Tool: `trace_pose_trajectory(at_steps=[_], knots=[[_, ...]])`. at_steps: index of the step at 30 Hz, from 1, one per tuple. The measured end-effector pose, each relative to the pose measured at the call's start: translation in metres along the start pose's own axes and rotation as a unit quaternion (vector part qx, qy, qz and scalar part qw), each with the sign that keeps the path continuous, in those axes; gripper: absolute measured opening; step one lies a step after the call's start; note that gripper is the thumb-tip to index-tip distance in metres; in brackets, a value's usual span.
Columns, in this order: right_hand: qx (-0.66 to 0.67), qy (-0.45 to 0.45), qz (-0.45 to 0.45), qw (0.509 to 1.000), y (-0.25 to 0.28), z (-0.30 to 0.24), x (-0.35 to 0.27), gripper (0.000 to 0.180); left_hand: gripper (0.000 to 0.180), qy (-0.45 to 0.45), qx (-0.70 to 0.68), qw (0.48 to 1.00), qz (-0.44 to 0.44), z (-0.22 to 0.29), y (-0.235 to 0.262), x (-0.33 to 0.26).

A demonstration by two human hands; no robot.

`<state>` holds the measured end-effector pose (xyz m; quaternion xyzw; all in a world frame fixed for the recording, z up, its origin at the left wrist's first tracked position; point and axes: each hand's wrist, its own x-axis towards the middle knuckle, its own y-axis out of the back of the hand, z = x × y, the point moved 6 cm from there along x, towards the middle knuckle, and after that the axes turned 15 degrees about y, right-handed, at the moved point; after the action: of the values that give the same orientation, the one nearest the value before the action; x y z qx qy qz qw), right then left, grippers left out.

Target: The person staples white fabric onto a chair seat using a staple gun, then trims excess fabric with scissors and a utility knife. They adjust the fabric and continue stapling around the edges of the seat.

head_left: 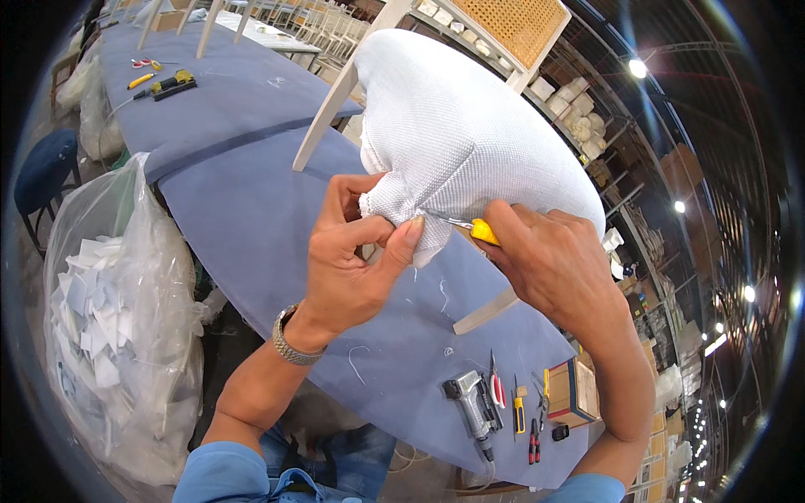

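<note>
A chair seat covered in pale grey woven fabric (478,126) is tipped up in front of me, its wooden legs on the table. My left hand (356,247) is closed, pinching a loose flap of the fabric at the seat's near corner between thumb and fingers. My right hand (549,260) is wrapped round a yellow utility knife (484,232). The knife's thin metal blade points left and meets the fabric at the folded corner, close to my left thumb. Folds of fabric hide the very tip of the blade.
On the blue-covered table (251,210) lie a staple gun (474,411), red-handled snips (496,390), another yellow knife (519,413) and a wooden box (573,392). A green-yellow power tool (173,85) lies at far left. A clear bag of scraps (126,335) stands left of the table.
</note>
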<state>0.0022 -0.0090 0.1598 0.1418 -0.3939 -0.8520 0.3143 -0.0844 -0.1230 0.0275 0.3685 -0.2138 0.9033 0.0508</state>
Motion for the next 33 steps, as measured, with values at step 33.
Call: trace_pose_trajectory(at_steps=[33], knots=[[0.407,-0.458,0.343,0.712,-0.206,-0.206,-0.298,0.028,0.038,0.643,-0.055,0.616,-0.452,-0.061,-0.129,-0.340]])
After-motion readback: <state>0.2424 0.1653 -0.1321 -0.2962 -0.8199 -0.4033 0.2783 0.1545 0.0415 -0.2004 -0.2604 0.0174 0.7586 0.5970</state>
